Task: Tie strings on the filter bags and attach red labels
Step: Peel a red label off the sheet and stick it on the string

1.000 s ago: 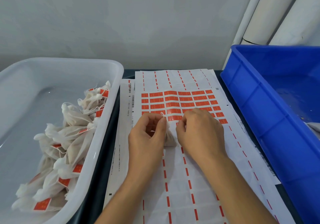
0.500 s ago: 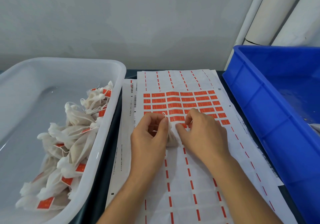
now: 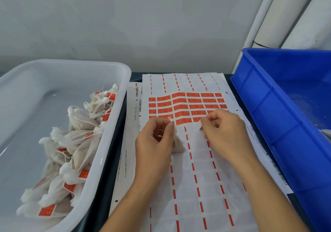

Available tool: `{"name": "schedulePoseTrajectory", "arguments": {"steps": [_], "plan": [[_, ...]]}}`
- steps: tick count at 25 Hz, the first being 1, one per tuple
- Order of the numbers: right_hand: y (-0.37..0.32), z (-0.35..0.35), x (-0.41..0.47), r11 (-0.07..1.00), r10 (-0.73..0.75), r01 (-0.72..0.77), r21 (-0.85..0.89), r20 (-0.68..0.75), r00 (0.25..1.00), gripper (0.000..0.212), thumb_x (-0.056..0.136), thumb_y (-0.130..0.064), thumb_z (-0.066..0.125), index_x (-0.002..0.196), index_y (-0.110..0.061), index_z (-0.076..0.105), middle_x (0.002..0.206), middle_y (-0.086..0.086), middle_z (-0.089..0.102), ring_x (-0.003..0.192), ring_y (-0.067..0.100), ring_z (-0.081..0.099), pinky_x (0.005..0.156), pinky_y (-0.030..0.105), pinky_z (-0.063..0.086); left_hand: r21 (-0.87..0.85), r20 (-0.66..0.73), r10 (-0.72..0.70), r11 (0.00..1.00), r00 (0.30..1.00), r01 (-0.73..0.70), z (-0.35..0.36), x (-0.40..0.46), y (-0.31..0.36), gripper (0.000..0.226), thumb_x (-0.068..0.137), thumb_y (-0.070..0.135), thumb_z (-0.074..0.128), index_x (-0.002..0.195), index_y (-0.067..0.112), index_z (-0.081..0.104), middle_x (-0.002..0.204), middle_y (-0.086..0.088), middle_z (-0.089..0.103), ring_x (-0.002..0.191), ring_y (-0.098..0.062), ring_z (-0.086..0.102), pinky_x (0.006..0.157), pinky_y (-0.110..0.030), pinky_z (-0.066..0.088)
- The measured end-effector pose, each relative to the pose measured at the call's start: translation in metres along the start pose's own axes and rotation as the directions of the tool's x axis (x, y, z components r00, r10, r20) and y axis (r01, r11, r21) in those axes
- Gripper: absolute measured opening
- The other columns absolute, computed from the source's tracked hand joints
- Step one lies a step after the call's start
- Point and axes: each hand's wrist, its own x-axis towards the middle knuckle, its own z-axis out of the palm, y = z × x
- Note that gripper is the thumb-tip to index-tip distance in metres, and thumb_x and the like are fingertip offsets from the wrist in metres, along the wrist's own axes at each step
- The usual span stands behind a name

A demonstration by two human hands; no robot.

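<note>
Over the label sheet (image 3: 197, 160), your left hand (image 3: 154, 142) grips a filter bag (image 3: 177, 145); your right hand (image 3: 223, 133), just beside it, pinches a white string (image 3: 200, 124).

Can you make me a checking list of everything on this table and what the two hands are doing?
Surface: dark table, mostly covered by the label sheet.
Job's things: red labels remain on the sheet; finished filter bags lie in the white tub.
Clutter: nothing seen.
Hands: left hand pinches a filter bag; right hand pinches at the sheet.
Cables: nothing seen.
Surroundings: blue crate at right, white pipes, grey wall.
</note>
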Motion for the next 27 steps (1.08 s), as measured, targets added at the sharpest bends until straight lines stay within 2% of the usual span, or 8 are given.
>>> {"name": "schedulePoseTrajectory", "arguments": {"steps": [3, 5, 10, 13, 16, 20, 23, 27], "plan": [[0.003, -0.018, -0.003, 0.974, 0.066, -0.062, 0.219, -0.011, 0.998, 0.011, 0.099, -0.036, 0.065, 0.090, -0.030, 0.067, 0.071, -0.013, 0.073, 0.061, 0.002, 0.070, 0.052, 0.012, 0.050, -0.001, 0.003, -0.010, 1.000, 1.000, 0.010, 0.001, 0.000, 0.000, 0.005, 0.099, 0.035, 0.065, 0.098, 0.032, 0.070, 0.095, 0.024, 0.071, 0.093, 0.002, 0.068, 0.068, -0.007, 0.054], [0.003, -0.023, -0.010, 0.933, 0.089, -0.087, 0.351, 0.010, 0.996, 0.013, 0.100, -0.035, 0.065, 0.091, -0.027, 0.070, 0.069, -0.010, 0.074, 0.058, 0.008, 0.071, 0.049, 0.013, 0.053, -0.003, -0.001, -0.009, 1.000, 1.000, 0.009, 0.001, -0.001, 0.001, 0.005, 0.099, 0.033, 0.066, 0.098, 0.031, 0.070, 0.095, 0.024, 0.071, 0.093, 0.003, 0.068, 0.067, -0.005, 0.052], [-0.001, -0.021, -0.028, 0.694, 0.145, -0.167, 0.700, 0.092, 0.985, 0.012, 0.099, -0.037, 0.063, 0.093, -0.033, 0.073, 0.083, 0.009, 0.077, 0.063, 0.028, 0.074, 0.060, 0.032, 0.062, 0.011, 0.032, 0.018, 1.000, 0.999, -0.019, 0.001, -0.003, 0.002, 0.006, 0.101, 0.031, 0.065, 0.096, 0.031, 0.069, 0.094, 0.022, 0.072, 0.090, 0.000, 0.069, 0.067, -0.010, 0.054], [0.000, -0.014, -0.033, 0.647, 0.097, -0.162, 0.745, 0.131, 0.987, 0.009, 0.096, -0.040, 0.063, 0.099, -0.040, 0.071, 0.096, 0.006, 0.079, 0.074, 0.031, 0.078, 0.065, 0.037, 0.064, 0.069, 0.040, 0.046, 0.996, 0.998, -0.048, 0.002, -0.005, 0.003, 0.007, 0.101, 0.030, 0.066, 0.094, 0.034, 0.067, 0.095, 0.019, 0.070, 0.091, -0.003, 0.067, 0.067, -0.012, 0.055], [0.001, -0.007, -0.035, 0.627, 0.017, -0.139, 0.767, 0.165, 0.986, 0.014, 0.090, -0.038, 0.066, 0.104, -0.037, 0.072, 0.106, 0.001, 0.079, 0.088, 0.028, 0.078, 0.071, 0.035, 0.064, 0.145, 0.081, 0.133, 0.979, 0.988, -0.143, 0.002, -0.007, 0.008, 0.012, 0.098, 0.025, 0.069, 0.094, 0.035, 0.066, 0.100, 0.018, 0.067, 0.100, -0.004, 0.063, 0.075, -0.007, 0.051], [0.002, -0.002, -0.038, 0.714, -0.060, -0.030, 0.699, 0.104, 0.993, 0.013, 0.088, -0.033, 0.072, 0.101, -0.036, 0.074, 0.106, -0.010, 0.078, 0.097, 0.014, 0.076, 0.078, 0.024, 0.062, 0.246, 0.181, 0.304, 0.907, 0.935, -0.342, 0.001, -0.009, 0.013, 0.012, 0.097, 0.022, 0.070, 0.094, 0.033, 0.067, 0.102, 0.019, 0.065, 0.106, -0.009, 0.059, 0.083, -0.006, 0.045], [0.002, -0.001, -0.041, 0.759, -0.119, 0.065, 0.648, 0.040, 0.992, 0.016, 0.090, -0.026, 0.076, 0.102, -0.036, 0.074, 0.105, -0.013, 0.077, 0.102, 0.008, 0.073, 0.080, 0.014, 0.057, 0.265, 0.262, 0.367, 0.862, 0.893, -0.432, -0.001, -0.008, 0.013, 0.004, 0.095, 0.026, 0.066, 0.095, 0.030, 0.068, 0.102, 0.020, 0.065, 0.106, -0.013, 0.059, 0.085, -0.013, 0.044], [0.000, 0.002, -0.043, 0.724, -0.163, 0.088, 0.684, 0.046, 0.986, 0.026, 0.084, -0.033, 0.075, 0.109, -0.029, 0.073, 0.109, -0.011, 0.077, 0.106, 0.009, 0.073, 0.081, 0.015, 0.057, 0.297, 0.326, 0.415, 0.808, 0.849, -0.509, -0.002, -0.008, 0.008, 0.005, 0.095, 0.028, 0.066, 0.098, 0.028, 0.071, 0.105, 0.018, 0.063, 0.106, -0.016, 0.059, 0.087, -0.030, 0.049]]}}
